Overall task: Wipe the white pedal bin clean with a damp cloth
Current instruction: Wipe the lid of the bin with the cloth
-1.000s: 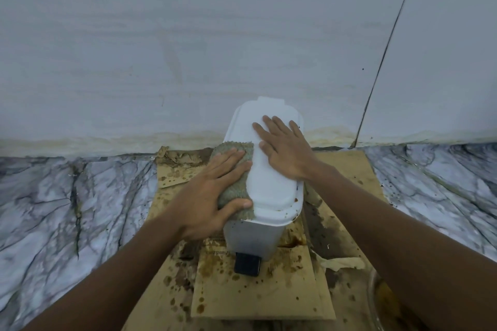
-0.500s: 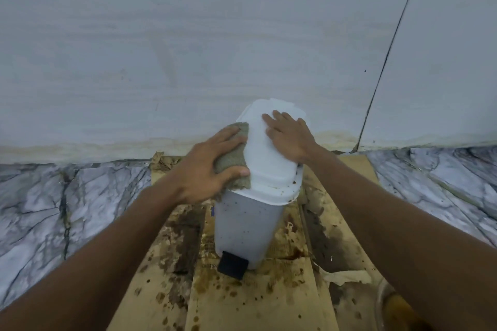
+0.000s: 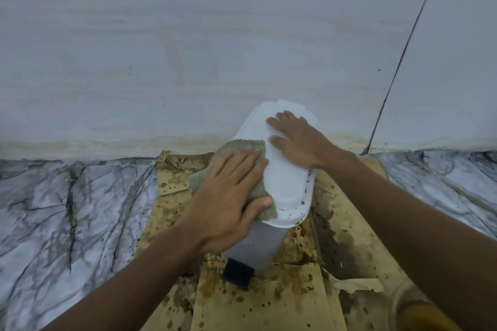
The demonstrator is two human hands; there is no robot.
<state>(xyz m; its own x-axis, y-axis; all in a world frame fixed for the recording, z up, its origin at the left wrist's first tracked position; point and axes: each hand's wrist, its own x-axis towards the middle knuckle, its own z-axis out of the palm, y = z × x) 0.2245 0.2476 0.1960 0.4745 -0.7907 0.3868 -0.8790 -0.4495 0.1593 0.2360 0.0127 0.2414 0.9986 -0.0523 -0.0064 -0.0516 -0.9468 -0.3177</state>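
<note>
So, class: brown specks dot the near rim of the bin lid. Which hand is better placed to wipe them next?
Left. The left hand presses the cloth on the lid, thumb close to the specks; the right hand is bare, flat on the lid's far end.

Left hand (image 3: 228, 191) flat, fingers (image 3: 242, 158) straight; right hand (image 3: 298, 140) flat, fingers spread; both forearms outstretched.
</note>
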